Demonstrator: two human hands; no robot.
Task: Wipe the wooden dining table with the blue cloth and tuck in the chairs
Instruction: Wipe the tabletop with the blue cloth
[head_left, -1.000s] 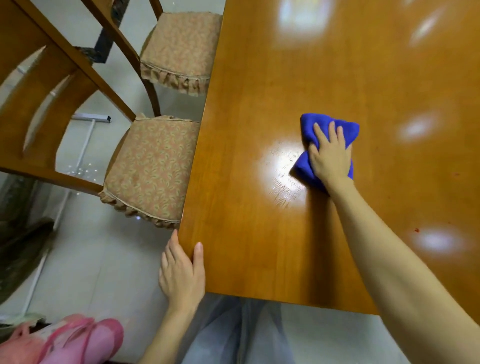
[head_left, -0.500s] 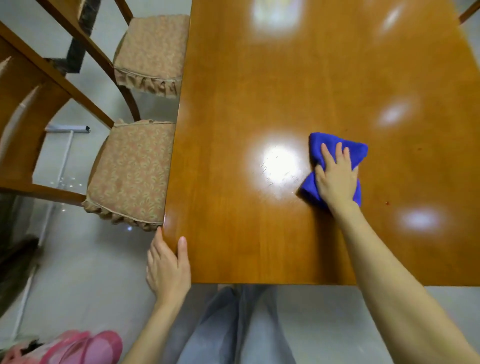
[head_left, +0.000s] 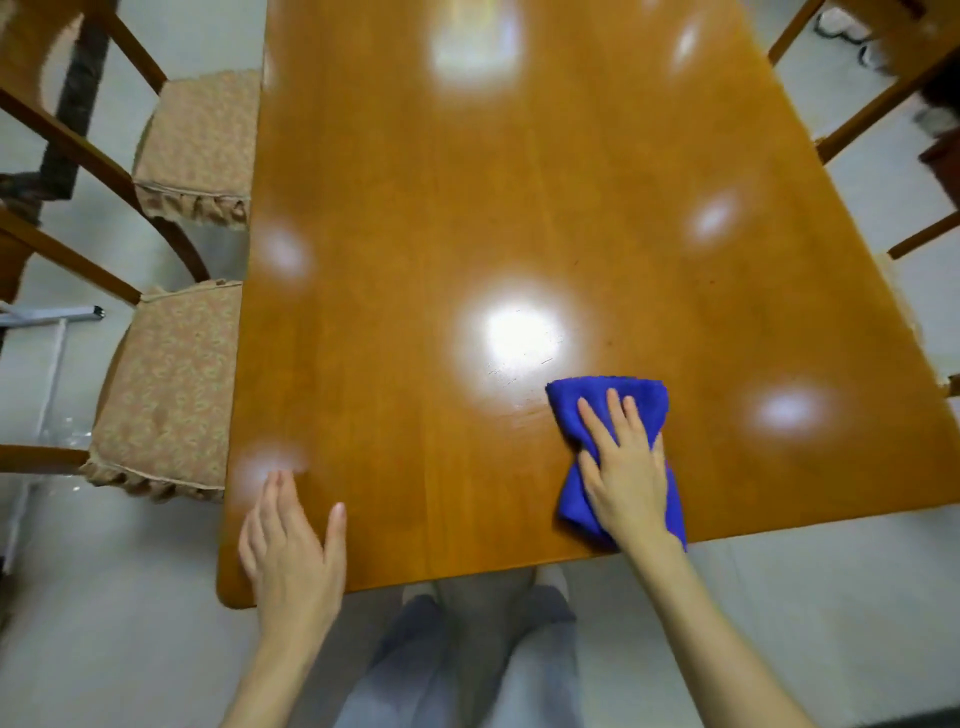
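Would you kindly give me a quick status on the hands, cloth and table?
Right hand flat, pressing blue cloth near table front edge. Left hand open over near-left corner. Near chair and far chair at left, seats not tucked under.

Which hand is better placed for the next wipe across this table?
Right. The right hand lies flat on the blue cloth near the front edge of the wooden table; the left hand is at the near left corner, holding nothing.
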